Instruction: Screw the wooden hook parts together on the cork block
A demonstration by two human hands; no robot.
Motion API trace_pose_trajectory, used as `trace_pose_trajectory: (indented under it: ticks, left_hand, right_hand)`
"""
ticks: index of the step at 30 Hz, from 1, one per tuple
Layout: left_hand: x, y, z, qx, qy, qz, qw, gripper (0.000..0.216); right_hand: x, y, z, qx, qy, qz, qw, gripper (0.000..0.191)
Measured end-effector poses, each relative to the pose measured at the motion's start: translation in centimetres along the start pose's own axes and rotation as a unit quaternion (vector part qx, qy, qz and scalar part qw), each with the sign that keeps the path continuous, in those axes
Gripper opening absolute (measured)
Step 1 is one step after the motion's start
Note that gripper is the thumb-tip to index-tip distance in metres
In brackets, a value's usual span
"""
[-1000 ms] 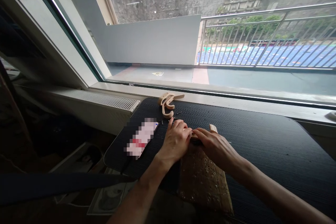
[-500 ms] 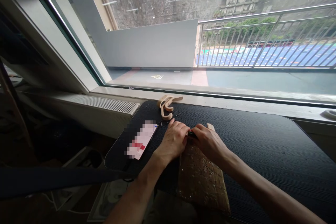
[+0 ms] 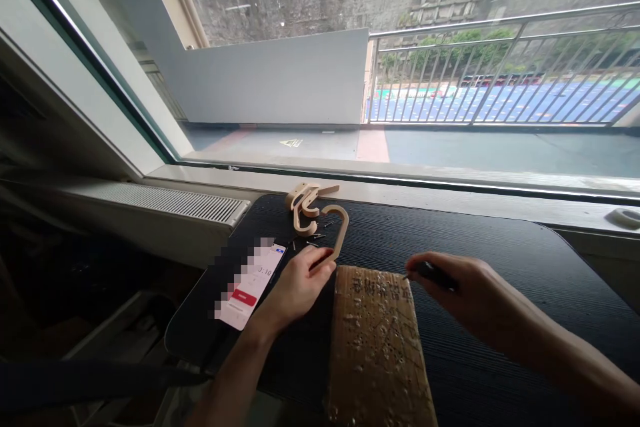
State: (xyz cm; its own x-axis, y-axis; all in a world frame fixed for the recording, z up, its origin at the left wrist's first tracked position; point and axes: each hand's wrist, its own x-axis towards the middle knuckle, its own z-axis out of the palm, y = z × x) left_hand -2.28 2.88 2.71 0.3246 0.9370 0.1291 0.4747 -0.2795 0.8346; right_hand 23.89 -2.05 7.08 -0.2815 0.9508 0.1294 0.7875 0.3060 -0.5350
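My left hand (image 3: 306, 283) is closed on the lower end of a pale wooden hook (image 3: 345, 230), whose curved end points up and away from me. Between my hands lies a brown cardboard box (image 3: 377, 347), taped, scuffed and pitted with small holes. In my right hand (image 3: 453, 277), just beyond the box's far right corner, is a black-handled screwdriver (image 3: 436, 273); most of its shaft is hidden by my fingers. Several small screws (image 3: 316, 236) are scattered past my left hand. More wooden hooks (image 3: 304, 207) rest in a pile behind them.
A lit phone (image 3: 245, 297) lies left of my left forearm on the black table (image 3: 500, 280). The window sill (image 3: 450, 195) runs along the table's far edge. A white radiator (image 3: 200, 203) stands to the left, with a railing (image 3: 500, 73) outside the window.
My hands, close together over the box's far end before, have moved apart. The left now shows the hook raised; the right has gone rightward with the screwdriver. More of the box is visible.
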Motion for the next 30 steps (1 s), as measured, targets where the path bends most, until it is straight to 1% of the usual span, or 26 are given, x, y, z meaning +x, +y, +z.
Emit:
trace_pose_trajectory:
  ticks: [1, 3, 5, 6, 7, 9, 10, 12, 14, 16, 19, 23, 26, 28, 30]
  left_hand:
    - [-0.3, -0.4, -0.1, -0.034, -0.015, -0.009, 0.999, 0.03]
    - [-0.9, -1.0, -0.2, -0.059, -0.038, -0.041, 0.997, 0.032]
    - [-1.2, -1.2, -0.2, -0.062, -0.048, -0.088, 0.993, 0.035]
    - [-1.3, -1.2, -0.1, -0.054, -0.052, -0.09, 0.993, 0.034]
    - [-1.2, -1.0, 0.0, -0.037, -0.053, -0.074, 0.995, 0.031]
    - [-0.9, -0.2, 0.2, 0.031, -0.083, -0.024, 0.996, 0.027]
    - [-0.7, 0.3, 0.3, 0.086, -0.093, 0.005, 0.992, 0.027]
    - [-0.1, 1.6, 0.6, 0.202, -0.094, 0.068, 0.972, 0.027]
    - [0.5, 2.7, 0.8, 0.284, -0.106, 0.112, 0.946, 0.025]
    - [0.9, 3.6, 1.0, 0.33, -0.115, 0.137, 0.927, 0.022]
    - [1.4, 4.3, 1.1, 0.351, -0.134, 0.172, 0.911, 0.02]
    - [2.3, 4.4, 1.1, 0.356, -0.157, 0.202, 0.899, 0.022]
    - [3.0, 4.3, 1.0, 0.363, -0.144, 0.204, 0.898, 0.022]
    - [3.4, 4.3, 0.7, 0.357, -0.105, 0.195, 0.908, 0.02]
    - [3.5, 4.4, 0.2, 0.349, -0.058, 0.184, 0.917, 0.021]
  right_hand:
    - [-0.4, 0.9, 0.1, 0.013, -0.021, 0.013, 1.0, 0.018]
    - [-1.0, 2.6, 0.7, 0.034, -0.048, 0.022, 0.998, 0.018]
    - [-1.2, 3.9, 1.3, 0.048, -0.056, 0.025, 0.997, 0.017]
    - [-1.1, 4.4, 1.4, 0.055, -0.052, 0.025, 0.997, 0.016]
    - [-0.9, 4.8, 1.4, 0.063, -0.041, 0.024, 0.997, 0.016]
    - [-0.2, 5.3, 1.1, 0.086, -0.002, 0.023, 0.996, 0.015]
    - [0.2, 5.4, 0.9, 0.102, 0.018, 0.026, 0.994, 0.016]
    - [0.9, 5.3, 0.3, 0.14, 0.04, 0.043, 0.988, 0.017]
    - [1.3, 5.1, -0.1, 0.179, 0.024, 0.06, 0.982, 0.019]
    - [1.2, 4.8, -0.1, 0.209, -0.009, 0.058, 0.976, 0.02]
    - [0.8, 4.7, 0.4, 0.22, -0.046, 0.038, 0.974, 0.021]
    - [0.7, 4.6, 1.0, 0.173, -0.052, 0.011, 0.983, 0.022]
    - [1.3, 4.0, 0.7, 0.14, -0.052, -0.035, 0.988, 0.02]
    - [1.8, 3.4, 0.1, 0.128, -0.033, -0.061, 0.989, 0.017]
    - [2.1, 2.7, -0.6, 0.122, 0.0, -0.082, 0.989, 0.015]
